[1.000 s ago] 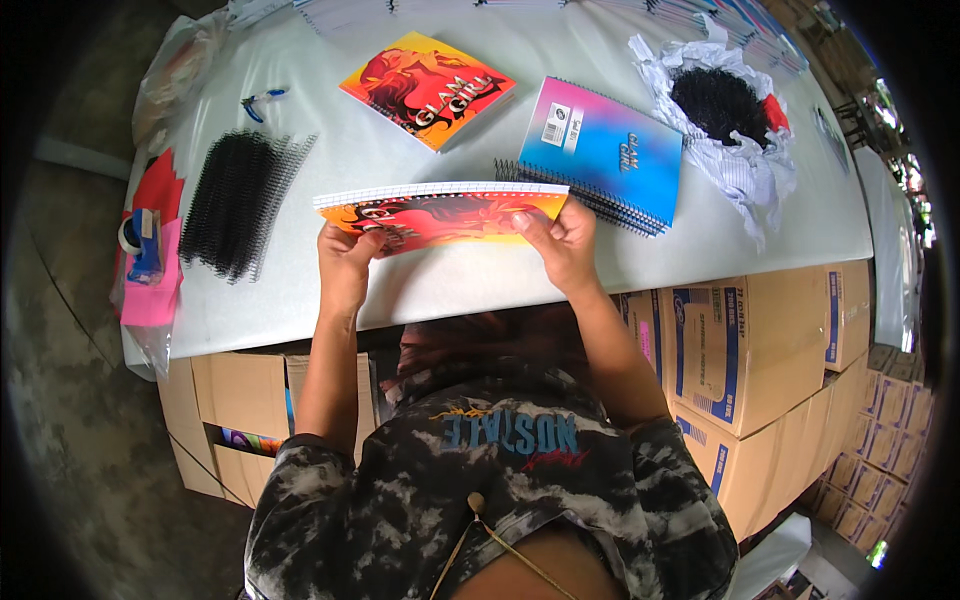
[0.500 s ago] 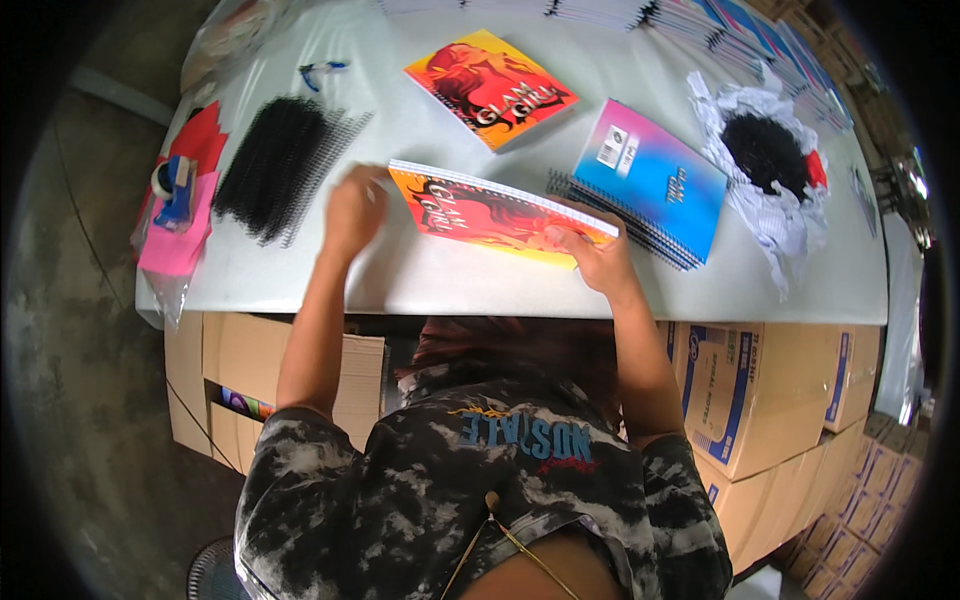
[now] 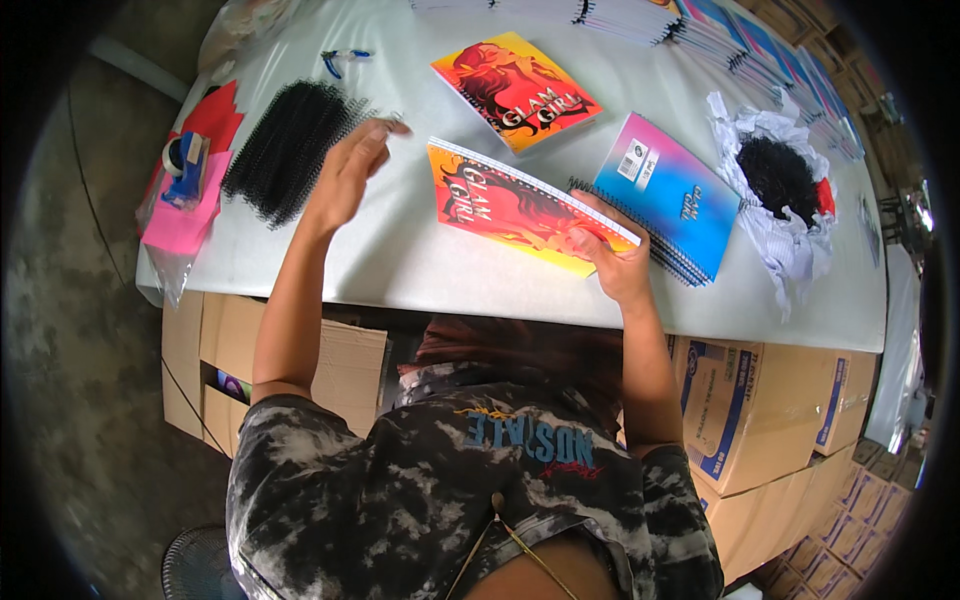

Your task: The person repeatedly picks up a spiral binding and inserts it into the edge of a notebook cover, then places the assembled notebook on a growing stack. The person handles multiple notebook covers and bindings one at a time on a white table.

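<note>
My right hand [image 3: 618, 262] grips the right end of a red, orange and yellow notebook [image 3: 515, 212], thumb on the cover. The notebook is tilted, and its upper long edge shows a row of punched holes with no coil in them. My left hand [image 3: 350, 170] is off the notebook's left end, fingers stretched out. Beside that hand lies a pile of black spiral binding coils [image 3: 285, 155]. Beyond the held notebook rests a stack of similar red-orange notebooks [image 3: 520, 90]. On the right, a stack of spiral-bound notebooks shows a pink-and-blue cover [image 3: 675, 195].
Blue-handled pliers [image 3: 345, 62] lie beyond the coils. At the left edge, a blue tape dispenser [image 3: 187, 172] sits on pink and red sheets. Crumpled white paper [image 3: 785, 245] holds black scraps [image 3: 775, 178] on the right. Notebook stacks line the far edge; cartons [image 3: 775, 400] stand below the table.
My left hand has moved away from the notebook's left end, toward the coil pile. The right hand still holds the notebook. The whole view has shifted slightly.
</note>
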`<control>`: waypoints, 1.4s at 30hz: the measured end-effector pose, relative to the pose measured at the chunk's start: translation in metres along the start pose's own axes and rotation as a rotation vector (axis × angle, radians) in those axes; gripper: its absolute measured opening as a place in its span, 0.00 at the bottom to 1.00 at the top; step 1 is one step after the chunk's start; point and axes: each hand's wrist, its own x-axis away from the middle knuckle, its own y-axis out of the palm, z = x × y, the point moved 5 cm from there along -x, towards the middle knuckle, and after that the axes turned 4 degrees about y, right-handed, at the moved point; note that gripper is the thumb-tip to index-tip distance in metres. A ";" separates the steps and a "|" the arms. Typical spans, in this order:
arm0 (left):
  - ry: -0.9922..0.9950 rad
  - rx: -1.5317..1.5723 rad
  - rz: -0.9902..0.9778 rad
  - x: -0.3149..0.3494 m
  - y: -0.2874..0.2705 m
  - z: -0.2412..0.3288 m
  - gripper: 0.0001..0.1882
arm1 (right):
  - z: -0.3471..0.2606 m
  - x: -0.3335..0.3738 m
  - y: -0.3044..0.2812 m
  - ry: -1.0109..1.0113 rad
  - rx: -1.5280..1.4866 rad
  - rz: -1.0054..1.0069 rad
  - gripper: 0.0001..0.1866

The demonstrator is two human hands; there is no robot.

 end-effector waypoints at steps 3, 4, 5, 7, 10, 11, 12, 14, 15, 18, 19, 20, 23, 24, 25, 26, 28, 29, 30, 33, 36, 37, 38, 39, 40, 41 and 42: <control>0.124 0.005 -0.001 0.010 0.017 0.010 0.17 | 0.005 -0.001 0.000 0.005 -0.010 0.004 0.15; 0.185 -0.007 0.016 0.011 0.018 0.011 0.18 | 0.005 -0.001 0.001 0.002 -0.006 0.011 0.15; 0.189 -0.067 0.027 0.012 0.018 0.013 0.18 | 0.005 -0.001 0.001 -0.002 -0.001 0.022 0.15; 0.156 -0.058 0.035 0.012 0.017 0.009 0.19 | 0.006 0.000 0.002 0.043 -0.016 0.016 0.15; 0.085 -0.102 0.032 0.012 0.019 0.008 0.19 | 0.002 0.001 0.005 0.052 -0.025 -0.011 0.14; 0.058 -0.128 0.030 0.012 0.019 0.011 0.19 | 0.000 0.000 0.006 0.044 -0.027 -0.023 0.14; -0.019 -0.048 0.001 0.010 0.018 0.011 0.19 | -0.003 -0.001 0.006 0.000 0.008 -0.041 0.14; -0.175 0.112 -0.054 0.008 0.015 0.013 0.18 | -0.008 -0.004 0.007 -0.087 0.075 -0.079 0.13; -0.209 0.151 -0.063 0.006 0.014 0.015 0.20 | -0.009 -0.004 0.007 -0.089 0.064 -0.082 0.13; -0.214 0.094 -0.113 0.002 0.008 0.024 0.22 | -0.011 -0.003 0.009 -0.082 0.040 -0.084 0.13; -0.208 0.039 -0.168 0.003 0.005 0.026 0.22 | -0.011 -0.003 0.009 -0.069 0.039 -0.080 0.13; -0.275 0.017 -0.220 0.004 0.005 0.028 0.21 | -0.010 -0.002 0.009 -0.055 0.040 -0.074 0.13; -0.446 0.064 -0.334 0.008 0.002 0.033 0.20 | -0.005 -0.001 0.009 -0.123 0.076 -0.102 0.13; -0.484 0.157 -0.342 0.008 0.000 0.031 0.19 | -0.006 -0.002 0.009 -0.152 0.074 -0.122 0.13; -0.520 0.250 -0.348 0.008 -0.001 0.030 0.18 | -0.007 -0.003 0.009 -0.182 0.072 -0.141 0.14; -0.443 0.240 -0.305 0.006 -0.001 0.032 0.16 | -0.008 -0.003 0.009 -0.209 0.072 -0.163 0.14; -0.290 0.217 -0.216 0.004 0.001 0.035 0.13 | -0.011 -0.004 0.008 -0.153 0.043 -0.146 0.14; -0.075 -0.012 -0.261 0.001 -0.003 0.043 0.08 | -0.011 -0.003 0.008 -0.125 0.031 -0.136 0.14; -0.008 -0.142 -0.237 0.001 -0.006 0.046 0.09 | -0.009 -0.001 0.007 -0.046 0.006 -0.117 0.14; 0.188 -0.330 -0.228 0.007 -0.005 0.064 0.14 | 0.005 0.008 0.007 0.141 -0.090 -0.064 0.14; 0.215 -0.257 -0.177 0.008 -0.005 0.063 0.12 | 0.005 0.009 0.005 0.144 0.032 -0.040 0.14; 0.213 -0.307 -0.200 0.010 -0.003 0.064 0.12 | 0.005 0.009 0.005 0.124 0.020 -0.037 0.15; 0.211 -0.357 -0.225 0.012 0.000 0.065 0.13 | 0.006 0.009 0.006 0.105 0.010 -0.031 0.15; 0.210 -0.407 -0.250 0.014 0.003 0.065 0.13 | 0.006 0.008 0.006 0.085 -0.001 -0.025 0.15; 0.208 -0.368 -0.279 0.016 0.008 0.060 0.17 | 0.005 0.008 0.006 0.075 0.004 -0.017 0.15; 0.120 -0.351 -0.275 0.018 0.011 0.059 0.18 | 0.005 0.008 0.007 0.067 0.009 -0.011 0.15; 0.033 -0.334 -0.271 0.020 0.013 0.058 0.18 | 0.004 0.009 0.007 0.058 0.014 -0.004 0.15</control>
